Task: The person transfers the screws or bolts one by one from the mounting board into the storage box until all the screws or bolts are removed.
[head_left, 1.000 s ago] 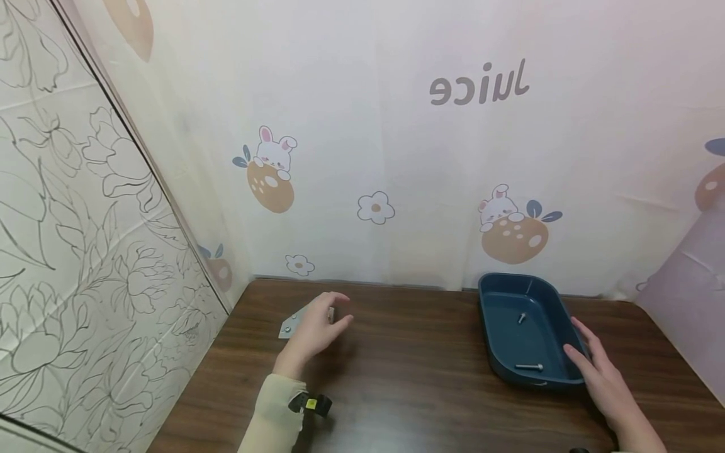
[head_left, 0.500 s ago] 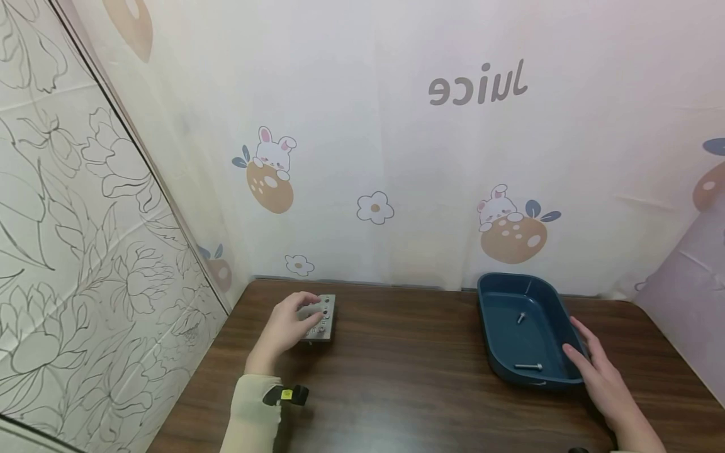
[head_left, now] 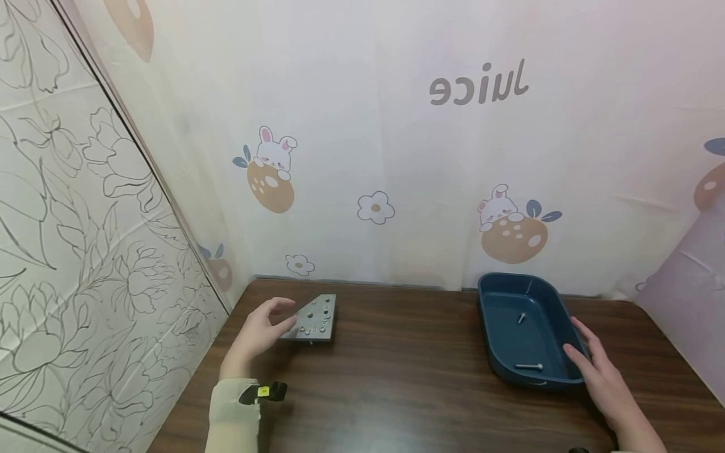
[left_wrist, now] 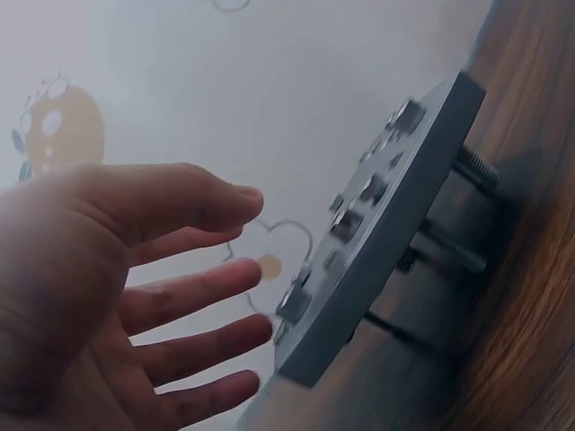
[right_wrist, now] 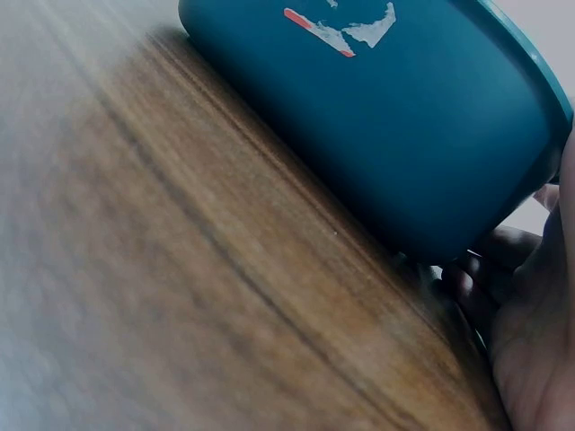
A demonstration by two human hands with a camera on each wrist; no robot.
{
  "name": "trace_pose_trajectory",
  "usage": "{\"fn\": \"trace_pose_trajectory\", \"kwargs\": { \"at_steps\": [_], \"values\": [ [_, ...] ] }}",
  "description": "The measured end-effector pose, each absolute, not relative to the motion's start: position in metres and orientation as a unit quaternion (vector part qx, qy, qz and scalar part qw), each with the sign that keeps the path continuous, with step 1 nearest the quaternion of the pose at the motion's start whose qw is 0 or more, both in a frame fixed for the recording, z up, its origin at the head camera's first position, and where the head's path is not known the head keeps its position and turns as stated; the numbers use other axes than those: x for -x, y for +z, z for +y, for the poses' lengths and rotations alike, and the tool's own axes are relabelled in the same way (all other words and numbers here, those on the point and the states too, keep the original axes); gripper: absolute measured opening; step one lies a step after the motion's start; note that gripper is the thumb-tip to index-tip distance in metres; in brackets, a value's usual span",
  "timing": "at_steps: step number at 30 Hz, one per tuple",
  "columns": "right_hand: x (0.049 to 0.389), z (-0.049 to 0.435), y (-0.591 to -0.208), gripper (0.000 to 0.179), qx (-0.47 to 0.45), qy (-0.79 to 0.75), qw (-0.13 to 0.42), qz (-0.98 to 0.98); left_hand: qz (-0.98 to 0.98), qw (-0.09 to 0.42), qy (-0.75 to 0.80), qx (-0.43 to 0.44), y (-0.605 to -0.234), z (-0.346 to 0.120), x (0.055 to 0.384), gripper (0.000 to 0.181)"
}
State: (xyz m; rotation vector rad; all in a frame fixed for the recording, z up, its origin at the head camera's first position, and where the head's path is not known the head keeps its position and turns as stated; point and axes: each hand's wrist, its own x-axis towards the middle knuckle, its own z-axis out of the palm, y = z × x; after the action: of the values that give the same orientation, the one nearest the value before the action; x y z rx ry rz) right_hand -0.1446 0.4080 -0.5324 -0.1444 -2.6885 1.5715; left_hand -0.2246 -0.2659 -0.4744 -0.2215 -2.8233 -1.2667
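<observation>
A grey metal plate (head_left: 314,319) with a slanted corner lies at the back left of the table. Bolt heads stand on its top, and in the left wrist view threaded shanks (left_wrist: 454,247) stick out below it. Just left of the plate hovers my left hand (head_left: 256,332), fingers loosely spread and holding nothing. My right hand (head_left: 607,382) grips the right side of a dark blue tray (head_left: 498,333), thumb over the rim and fingers curled at the outer wall and bottom corner. Inside the tray lie a short bolt (head_left: 522,318) and a longer bolt (head_left: 529,366).
The brown wood-grain table (head_left: 408,365) runs back to a printed curtain (head_left: 385,151). Another curtain (head_left: 85,251) with line-drawn flowers closes off the left side. A torn label (right_wrist: 350,34) shows on the tray's wall in the right wrist view.
My left hand has moved left, off from over the metal plate, which is now mostly uncovered. The right hand and the tray have stayed in place.
</observation>
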Motion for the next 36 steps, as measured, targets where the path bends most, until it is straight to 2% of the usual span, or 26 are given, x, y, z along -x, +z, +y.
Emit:
{"fn": "trace_pose_trajectory", "kwargs": {
  "at_steps": [9, 36],
  "values": [
    [0.145, 0.408, -0.533, 0.081, 0.046, 0.508, 0.013, -0.860, -0.889, -0.015, -0.452, 0.075, -0.484, -0.282, 0.223, 0.038],
    [0.146, 0.407, -0.534, 0.081, 0.046, 0.504, 0.018, -0.862, -0.896, -0.042, -0.438, 0.056, -0.492, -0.291, 0.223, 0.023]
  ]
}}
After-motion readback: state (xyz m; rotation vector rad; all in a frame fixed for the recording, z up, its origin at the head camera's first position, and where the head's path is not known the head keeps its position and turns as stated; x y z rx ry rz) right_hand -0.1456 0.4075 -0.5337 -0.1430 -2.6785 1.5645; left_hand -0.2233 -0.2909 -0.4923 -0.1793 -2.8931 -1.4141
